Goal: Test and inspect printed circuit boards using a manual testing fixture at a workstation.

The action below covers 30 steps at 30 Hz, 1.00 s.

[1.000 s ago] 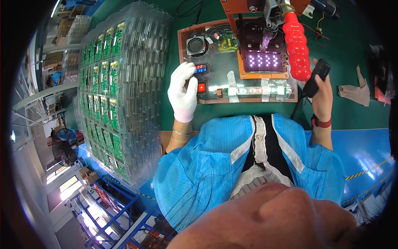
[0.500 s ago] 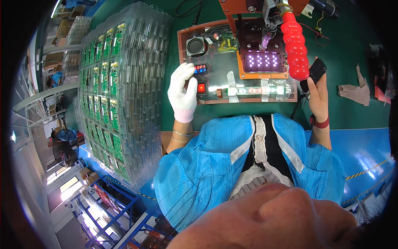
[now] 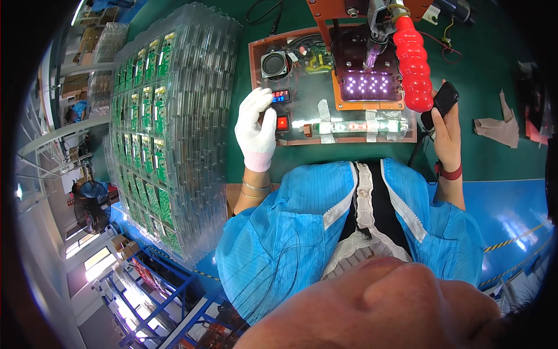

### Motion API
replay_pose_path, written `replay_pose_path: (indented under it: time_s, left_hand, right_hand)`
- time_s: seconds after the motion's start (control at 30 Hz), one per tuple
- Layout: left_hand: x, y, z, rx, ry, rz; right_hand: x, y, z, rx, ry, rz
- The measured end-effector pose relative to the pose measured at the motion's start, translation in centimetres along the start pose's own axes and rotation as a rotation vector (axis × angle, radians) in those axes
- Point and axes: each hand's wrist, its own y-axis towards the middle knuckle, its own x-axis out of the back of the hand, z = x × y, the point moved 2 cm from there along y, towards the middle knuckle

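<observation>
My left hand [image 3: 256,125], in a white glove, lies at the left edge of a test fixture [image 3: 308,141], next to a small red-and-blue digital meter [image 3: 281,96]. Its fingers are stretched up and its thumb stands apart; I see nothing in it. Below the meter is a lit red switch [image 3: 283,123]. My bare right hand [image 3: 447,134] grips a black handheld device [image 3: 446,99], partly hidden behind a red ribbed lever handle [image 3: 413,67]. Left of the handle, a dark display panel [image 3: 366,86] on an orange plate shows lit white-violet dots. Above it hangs a clear-tipped metal plunger [image 3: 372,55].
Tall stacked clear trays [image 3: 197,128] of green circuit boards stand to the left. The fixture carries a round speaker [image 3: 275,64] and a taped clear tube [image 3: 360,127]. A beige cloth [image 3: 501,125] lies on the green table at right. Cables run along the back.
The blue digits on the meter have changed, and the pattern of lit dots on the panel differs. Both my hands stay nearly where they were.
</observation>
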Motion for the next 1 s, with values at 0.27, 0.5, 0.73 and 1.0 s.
replay_pose_path:
  time_s: [0.27,0.5,0.73,1.0]
  left_hand:
    - [0.00,-0.09,0.05,0.016,-0.012,0.003]
    - [-0.04,-0.06,0.22,0.019,-0.012,0.004]
    - [-0.04,-0.07,-0.03,0.015,-0.007,0.001]
    - [-0.07,0.03,-0.03,0.017,-0.004,0.001]
  right_hand:
    - [0.04,0.00,-0.04,0.007,-0.007,0.001]
    - [-0.01,0.11,-0.09,-0.001,-0.004,0.004]
    - [0.01,0.05,0.12,0.003,-0.013,0.003]
    - [0.05,0.06,-0.01,0.009,-0.001,0.008]
